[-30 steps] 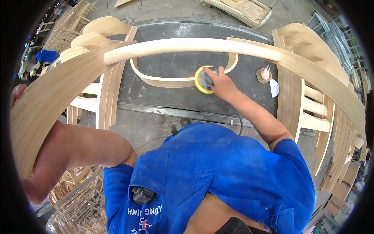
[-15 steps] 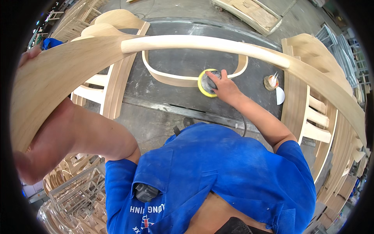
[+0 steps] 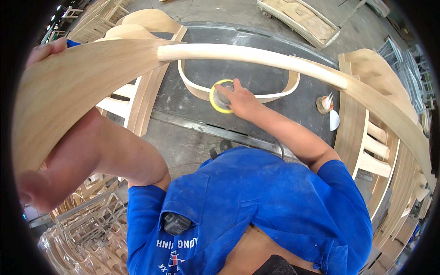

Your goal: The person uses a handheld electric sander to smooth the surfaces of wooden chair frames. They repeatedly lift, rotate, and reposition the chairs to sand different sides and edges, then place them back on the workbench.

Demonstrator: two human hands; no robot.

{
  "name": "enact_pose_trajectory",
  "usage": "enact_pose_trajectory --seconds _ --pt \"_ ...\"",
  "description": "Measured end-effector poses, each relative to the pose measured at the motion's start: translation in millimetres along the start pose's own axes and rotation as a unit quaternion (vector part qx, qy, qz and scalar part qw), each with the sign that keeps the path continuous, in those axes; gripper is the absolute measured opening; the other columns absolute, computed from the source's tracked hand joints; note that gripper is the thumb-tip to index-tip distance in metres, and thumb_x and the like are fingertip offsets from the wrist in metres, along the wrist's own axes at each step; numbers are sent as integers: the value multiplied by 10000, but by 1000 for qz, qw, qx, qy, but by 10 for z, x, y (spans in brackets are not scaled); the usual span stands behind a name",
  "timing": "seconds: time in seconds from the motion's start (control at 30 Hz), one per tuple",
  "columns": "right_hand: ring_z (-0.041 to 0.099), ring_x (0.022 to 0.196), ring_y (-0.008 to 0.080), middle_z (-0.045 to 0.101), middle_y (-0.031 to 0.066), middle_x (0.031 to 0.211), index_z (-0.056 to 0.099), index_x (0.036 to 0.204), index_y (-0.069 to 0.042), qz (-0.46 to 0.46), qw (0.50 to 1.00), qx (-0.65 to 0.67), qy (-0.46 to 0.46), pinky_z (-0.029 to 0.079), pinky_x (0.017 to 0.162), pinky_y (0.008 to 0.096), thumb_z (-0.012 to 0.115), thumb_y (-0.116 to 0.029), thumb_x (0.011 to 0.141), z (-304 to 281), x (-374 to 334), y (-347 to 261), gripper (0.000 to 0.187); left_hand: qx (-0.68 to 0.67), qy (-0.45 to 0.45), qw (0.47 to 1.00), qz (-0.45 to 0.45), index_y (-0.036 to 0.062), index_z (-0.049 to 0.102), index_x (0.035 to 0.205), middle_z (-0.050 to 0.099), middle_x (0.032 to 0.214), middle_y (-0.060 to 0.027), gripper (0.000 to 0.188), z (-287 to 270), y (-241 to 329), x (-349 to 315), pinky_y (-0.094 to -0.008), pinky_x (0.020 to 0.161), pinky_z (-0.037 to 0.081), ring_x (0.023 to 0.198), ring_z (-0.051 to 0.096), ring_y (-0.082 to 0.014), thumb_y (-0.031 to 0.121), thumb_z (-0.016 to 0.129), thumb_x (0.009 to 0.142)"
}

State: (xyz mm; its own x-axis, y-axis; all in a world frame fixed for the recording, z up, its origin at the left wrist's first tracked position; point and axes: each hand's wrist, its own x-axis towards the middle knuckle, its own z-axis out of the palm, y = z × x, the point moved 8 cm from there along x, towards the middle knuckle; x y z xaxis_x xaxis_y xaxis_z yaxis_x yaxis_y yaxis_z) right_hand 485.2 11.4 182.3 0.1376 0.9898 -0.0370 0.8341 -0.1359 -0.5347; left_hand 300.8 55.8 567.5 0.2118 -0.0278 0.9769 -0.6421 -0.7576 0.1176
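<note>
- While a bowed wooden rail [image 3: 91,68] is gripped by the left hand [image 3: 68,162] at nine o'clock, a disc sander [image 3: 220,102] is held by the right hand [image 3: 244,102] at twelve.
- Even pressure along the bent band [image 3: 276,97] there is advised.

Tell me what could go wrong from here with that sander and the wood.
The sander, under the right hand, might tip and mark the thin curved strip. The dark hose near the blue shirt might snag. The left hand grips one end of the long wooden frame; if it slips, the frame might shift.
</note>
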Motion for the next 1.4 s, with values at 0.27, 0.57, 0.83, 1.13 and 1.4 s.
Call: enact_pose_trajectory --seconds 0.27,0.57,0.83,1.13,1.4 --pt "607 886 363 397 232 1197 422 1394 -274 2 999 -23 -45 510 801 429 486 12 824 -33 -8 -76 641 73 31 994 -70 -41 514 1111 586 928 -247 672 -198 40 -21 -489 703 541 795 639 -367 550 437 802" --pt "599 991 359 386 209 1241 392 1414 -310 -35 997 -32 -67 513 826 428 495 8 834 60 640 -669 669 41 30 994 -102 -61 561 1102 596 912 -273 858 -137 129 -47 -490 801 505 852 616 -376 705 439 734" --pt "540 1128 379 358 255 1346 382 1427 -257 -32 998 -39 -49 490 903 429 435 -17 862 -21 1083 -885 616 74 -24 993 -86 -62 508 1189 574 940 -262 964 25 262 -43 -459 830 473 888 583 -354 771 491 704" --pt "507 1206 350 455 222 1346 388 1429 -221 -86 986 64 130 405 1023 451 410 -13 880 -118 1308 -817 587 42 41 997 -48 -62 514 1184 562 925 -251 935 127 291 -133 -449 818 466 874 569 -343 738 535 700" --pt "580 1062 375 382 265 1266 416 1401 -254 -26 999 -6 -27 508 874 438 499 -34 856 52 752 -650 594 57 83 992 -78 -74 512 1154 554 923 -232 882 38 98 -89 -436 777 484 839 574 -321 692 538 718"
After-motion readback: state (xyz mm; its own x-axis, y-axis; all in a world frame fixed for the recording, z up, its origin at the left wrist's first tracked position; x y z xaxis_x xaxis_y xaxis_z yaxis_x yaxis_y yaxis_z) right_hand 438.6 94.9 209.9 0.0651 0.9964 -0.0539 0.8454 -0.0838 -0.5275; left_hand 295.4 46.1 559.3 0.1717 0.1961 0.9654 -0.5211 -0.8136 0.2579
